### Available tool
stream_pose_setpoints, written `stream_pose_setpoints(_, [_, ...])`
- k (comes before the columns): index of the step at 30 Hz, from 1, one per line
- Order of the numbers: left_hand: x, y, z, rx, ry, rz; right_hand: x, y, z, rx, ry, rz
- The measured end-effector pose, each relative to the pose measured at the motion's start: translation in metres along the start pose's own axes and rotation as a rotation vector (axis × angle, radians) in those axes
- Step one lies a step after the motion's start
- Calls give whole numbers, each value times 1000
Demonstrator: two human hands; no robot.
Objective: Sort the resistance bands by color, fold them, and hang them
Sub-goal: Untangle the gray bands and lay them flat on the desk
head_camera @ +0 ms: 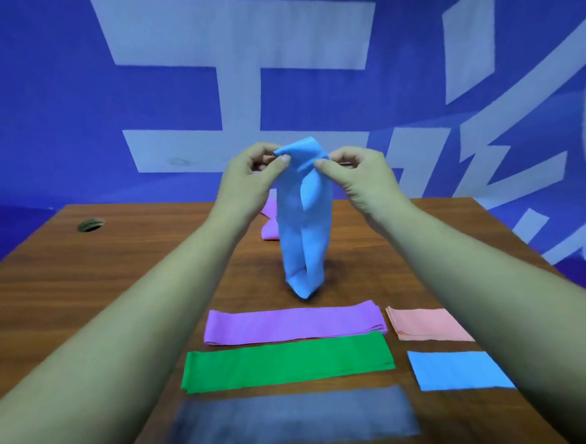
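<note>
The long light-blue resistance band (300,228), a thin limp sheet, is showing a smooth, matt face and creasing softly; rubber or cloth, I cannot tell. The brown wood-grain tabletop (83,286) is giving off a faint sheen. Toward its near edge, the flat purple band (292,323), flat green band (288,361) and folded pink band (428,325) are looking equally matt and smooth, while the dark grey band (293,419) is looking dull and blurred.

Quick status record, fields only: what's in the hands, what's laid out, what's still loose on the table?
In hands: hanging blue band, top pinched by left hand and right hand
Long strips, far to near: long purple band, green band, dark grey band
Small folds, right side: pink band, folded blue band
Loose: second purple band, behind the hanging one
Surface: wooden table
</note>
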State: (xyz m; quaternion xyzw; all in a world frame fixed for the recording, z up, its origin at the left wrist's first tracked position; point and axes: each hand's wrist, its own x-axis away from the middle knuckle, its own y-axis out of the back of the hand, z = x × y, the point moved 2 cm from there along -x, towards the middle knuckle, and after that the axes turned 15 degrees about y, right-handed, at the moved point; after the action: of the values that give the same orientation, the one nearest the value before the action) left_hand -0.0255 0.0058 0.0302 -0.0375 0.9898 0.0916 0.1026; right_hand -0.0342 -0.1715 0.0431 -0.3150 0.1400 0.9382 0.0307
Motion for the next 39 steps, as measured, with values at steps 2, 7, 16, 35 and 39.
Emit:
stream_pose_setpoints(2, [11,4,-20,38,-25,21,3,7,22,-54,2,-6])
stream_pose_setpoints(7, [44,9,-47,126,34,110,16,14,66,-195,-37,36])
stream_pose_setpoints(16, [104,7,-71,112,-80,172,47,28,107,-257,-35,73])
stream_pose_setpoints(35, [147,-32,-50,114,112,385,70,77,135,-73,-86,84])
stream_pose_setpoints(39, [156,-45,-46,87,109,420,81,88,123,11,-183,261])
